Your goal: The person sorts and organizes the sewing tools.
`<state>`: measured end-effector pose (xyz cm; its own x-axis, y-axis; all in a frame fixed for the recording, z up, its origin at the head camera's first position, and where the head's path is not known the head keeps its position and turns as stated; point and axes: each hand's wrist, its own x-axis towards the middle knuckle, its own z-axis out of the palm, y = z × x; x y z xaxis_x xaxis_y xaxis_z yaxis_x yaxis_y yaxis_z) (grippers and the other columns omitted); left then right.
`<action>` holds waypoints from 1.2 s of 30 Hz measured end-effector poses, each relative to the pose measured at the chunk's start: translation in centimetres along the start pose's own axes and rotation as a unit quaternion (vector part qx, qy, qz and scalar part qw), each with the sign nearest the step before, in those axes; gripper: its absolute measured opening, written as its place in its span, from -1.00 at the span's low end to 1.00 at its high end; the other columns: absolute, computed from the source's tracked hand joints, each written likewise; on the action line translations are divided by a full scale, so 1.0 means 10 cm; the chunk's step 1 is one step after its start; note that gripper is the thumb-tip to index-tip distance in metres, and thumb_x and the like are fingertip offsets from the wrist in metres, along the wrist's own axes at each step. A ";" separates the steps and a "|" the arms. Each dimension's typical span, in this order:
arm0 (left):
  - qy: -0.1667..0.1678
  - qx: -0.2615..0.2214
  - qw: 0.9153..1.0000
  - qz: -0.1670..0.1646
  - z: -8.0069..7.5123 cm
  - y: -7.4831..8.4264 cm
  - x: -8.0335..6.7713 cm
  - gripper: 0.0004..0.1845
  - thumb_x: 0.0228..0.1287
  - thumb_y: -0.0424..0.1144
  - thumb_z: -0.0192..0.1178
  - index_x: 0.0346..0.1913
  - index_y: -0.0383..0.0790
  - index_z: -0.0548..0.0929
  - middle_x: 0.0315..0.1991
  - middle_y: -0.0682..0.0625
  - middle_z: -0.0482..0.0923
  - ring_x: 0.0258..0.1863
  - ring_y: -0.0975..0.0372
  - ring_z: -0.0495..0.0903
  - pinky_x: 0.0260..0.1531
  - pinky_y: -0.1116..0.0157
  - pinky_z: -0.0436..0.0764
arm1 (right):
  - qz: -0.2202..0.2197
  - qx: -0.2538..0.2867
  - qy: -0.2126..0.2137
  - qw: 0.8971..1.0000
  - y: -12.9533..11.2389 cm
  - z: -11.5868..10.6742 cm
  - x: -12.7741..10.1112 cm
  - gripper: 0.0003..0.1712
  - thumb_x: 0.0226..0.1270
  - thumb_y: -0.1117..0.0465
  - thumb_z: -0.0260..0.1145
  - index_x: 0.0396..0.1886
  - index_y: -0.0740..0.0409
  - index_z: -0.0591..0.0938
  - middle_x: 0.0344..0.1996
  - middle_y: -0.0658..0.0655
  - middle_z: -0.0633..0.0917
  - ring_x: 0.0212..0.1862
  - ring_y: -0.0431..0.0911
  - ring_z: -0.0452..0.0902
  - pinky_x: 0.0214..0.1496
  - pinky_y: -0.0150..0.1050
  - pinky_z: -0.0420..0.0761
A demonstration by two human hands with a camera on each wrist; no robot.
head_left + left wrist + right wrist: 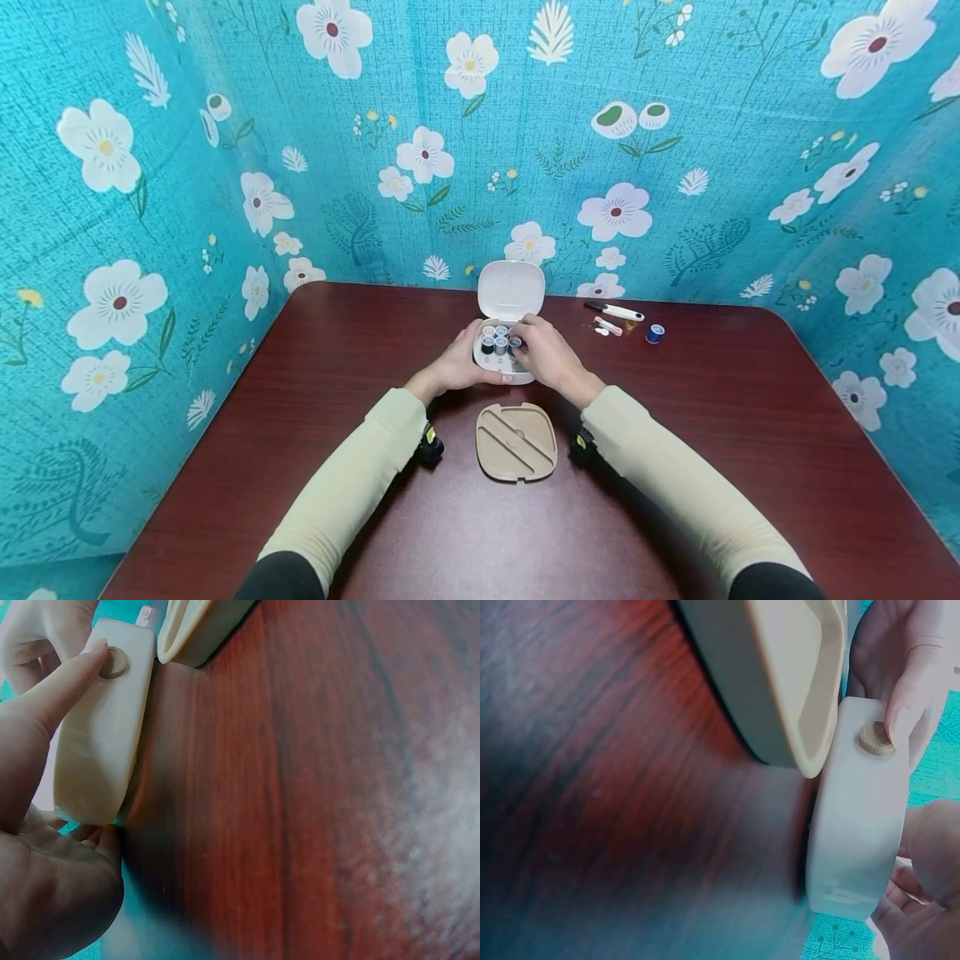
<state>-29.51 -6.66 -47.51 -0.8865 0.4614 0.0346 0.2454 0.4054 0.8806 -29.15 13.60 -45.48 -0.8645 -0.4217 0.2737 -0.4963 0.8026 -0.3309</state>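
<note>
A small white box (504, 360) stands mid-table with its lid (511, 291) raised; several thread spools (498, 340) sit inside. My left hand (467, 365) grips the box's left and front side. In the left wrist view its thumb (56, 697) presses the box's front wall (97, 742) beside a round beige button (114, 662). My right hand (534, 346) bends over the box's right half, fingertips down among the spools. Whether it pinches one is hidden. The right wrist view shows the box (859, 825) and the right hand (930, 847) behind it.
A beige insert tray (516, 442) lies on the dark red table (712, 433) just in front of the box. At the back right lie a white clipper (617, 312), a small pink item (607, 327) and a blue spool (656, 333). Floral cloth walls enclose the table.
</note>
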 end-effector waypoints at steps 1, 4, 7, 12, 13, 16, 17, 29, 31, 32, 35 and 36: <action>0.000 0.001 1.000 0.001 0.00 0.00 0.00 0.09 -0.12 -0.16 0.70 0.46 -0.22 0.24 0.28 -0.11 0.40 0.25 0.07 0.40 0.36 0.07 0.31 | -0.002 0.001 0.001 1.000 0.01 0.00 0.00 -0.78 0.29 0.37 0.42 -0.06 0.23 0.76 -0.17 0.15 0.64 -0.20 -0.06 0.58 -0.13 -0.15 0.64; -0.001 0.003 1.000 -0.007 0.00 0.01 -0.01 0.11 -0.11 -0.14 0.70 0.47 -0.19 0.22 0.30 -0.10 0.38 0.26 0.08 0.39 0.36 0.08 0.32 | -0.005 0.010 0.001 1.000 0.01 -0.02 -0.01 -0.76 0.29 0.37 0.42 -0.04 0.24 0.76 -0.15 0.18 0.64 -0.19 -0.05 0.59 -0.13 -0.15 0.64; -0.003 0.005 1.000 -0.015 -0.01 0.02 -0.02 0.12 -0.10 -0.13 0.69 0.49 -0.17 0.21 0.32 -0.09 0.35 0.27 0.09 0.37 0.37 0.08 0.31 | -0.007 0.017 -0.006 1.000 0.00 -0.06 -0.03 -0.71 0.28 0.37 0.41 0.01 0.25 0.74 -0.12 0.20 0.65 -0.18 -0.03 0.59 -0.12 -0.13 0.64; -0.006 0.006 1.000 -0.016 -0.01 0.01 -0.01 0.13 -0.10 -0.13 0.69 0.49 -0.17 0.19 0.32 -0.09 0.35 0.28 0.10 0.37 0.38 0.07 0.31 | -0.012 0.019 -0.012 1.000 0.02 -0.12 -0.06 -0.71 0.26 0.37 0.40 0.00 0.24 0.74 -0.08 0.20 0.65 -0.19 -0.04 0.55 -0.13 -0.14 0.65; -0.006 0.007 1.000 -0.017 -0.01 0.01 -0.01 0.13 -0.11 -0.12 0.70 0.49 -0.17 0.19 0.31 -0.09 0.35 0.28 0.10 0.37 0.38 0.07 0.31 | -0.013 0.019 -0.011 1.000 0.03 -0.12 -0.06 -0.72 0.26 0.36 0.40 -0.03 0.23 0.74 -0.08 0.19 0.65 -0.19 -0.04 0.55 -0.14 -0.14 0.65; -0.004 0.008 1.000 -0.016 -0.01 0.02 -0.02 0.14 -0.12 -0.13 0.70 0.50 -0.18 0.19 0.31 -0.10 0.35 0.28 0.09 0.37 0.38 0.06 0.30 | -0.017 0.017 -0.004 1.000 0.05 -0.14 -0.08 -0.75 0.25 0.35 0.42 -0.06 0.22 0.74 -0.05 0.17 0.64 -0.17 -0.04 0.57 -0.12 -0.13 0.66; -0.003 0.009 1.000 -0.016 -0.01 0.02 -0.02 0.14 -0.13 -0.13 0.70 0.50 -0.18 0.20 0.31 -0.10 0.35 0.28 0.09 0.36 0.38 0.06 0.30 | -0.017 0.018 -0.001 1.000 0.06 -0.14 -0.09 -0.75 0.25 0.34 0.42 -0.06 0.23 0.74 -0.04 0.17 0.64 -0.15 -0.03 0.58 -0.10 -0.12 0.66; 0.000 0.010 1.000 -0.013 0.00 0.03 -0.01 0.14 -0.14 -0.13 0.71 0.49 -0.17 0.21 0.28 -0.09 0.37 0.27 0.09 0.36 0.39 0.05 0.28 | 0.031 0.060 0.006 0.998 0.17 -0.24 -0.20 -0.67 0.31 0.28 0.45 0.04 0.26 0.74 -0.08 0.19 0.67 -0.11 0.05 0.61 -0.02 -0.04 0.63; 0.002 0.005 1.000 -0.009 0.00 0.03 -0.02 0.14 -0.15 -0.15 0.71 0.49 -0.20 0.22 0.28 -0.11 0.38 0.27 0.08 0.36 0.39 0.04 0.27 | 0.033 0.061 0.009 0.998 0.19 -0.26 -0.22 -0.72 0.31 0.28 0.43 -0.01 0.27 0.75 -0.08 0.19 0.67 -0.07 0.08 0.63 0.05 -0.01 0.63; 0.003 0.000 1.000 -0.005 0.00 0.04 -0.02 0.14 -0.16 -0.16 0.71 0.48 -0.22 0.22 0.28 -0.13 0.38 0.27 0.06 0.37 0.40 0.03 0.26 | 0.031 0.062 0.011 0.998 0.21 -0.26 -0.24 -0.72 0.31 0.28 0.42 -0.02 0.29 0.75 -0.08 0.20 0.68 -0.05 0.10 0.64 0.07 0.01 0.63; 0.002 -0.006 1.000 0.002 0.00 0.04 -0.02 0.13 -0.14 -0.18 0.71 0.48 -0.25 0.22 0.28 -0.13 0.39 0.27 0.06 0.37 0.41 0.03 0.25 | 0.033 0.067 0.012 0.997 0.24 -0.27 -0.27 -0.72 0.31 0.29 0.40 -0.02 0.29 0.75 -0.08 0.19 0.68 -0.01 0.13 0.66 0.11 0.04 0.62; 0.001 -0.007 1.000 0.005 0.00 0.04 -0.02 0.13 -0.14 -0.18 0.71 0.48 -0.26 0.22 0.28 -0.13 0.40 0.27 0.06 0.37 0.41 0.04 0.25 | 0.034 0.067 0.012 0.997 0.25 -0.27 -0.28 -0.72 0.31 0.29 0.40 -0.02 0.29 0.75 -0.08 0.19 0.68 -0.01 0.13 0.66 0.12 0.04 0.62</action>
<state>-29.19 -6.58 -47.15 -0.8853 0.4630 0.0443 0.2483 0.3899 0.8868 -27.76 17.94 -44.65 -0.8950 -0.3567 0.2677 -0.4444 0.7644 -0.4672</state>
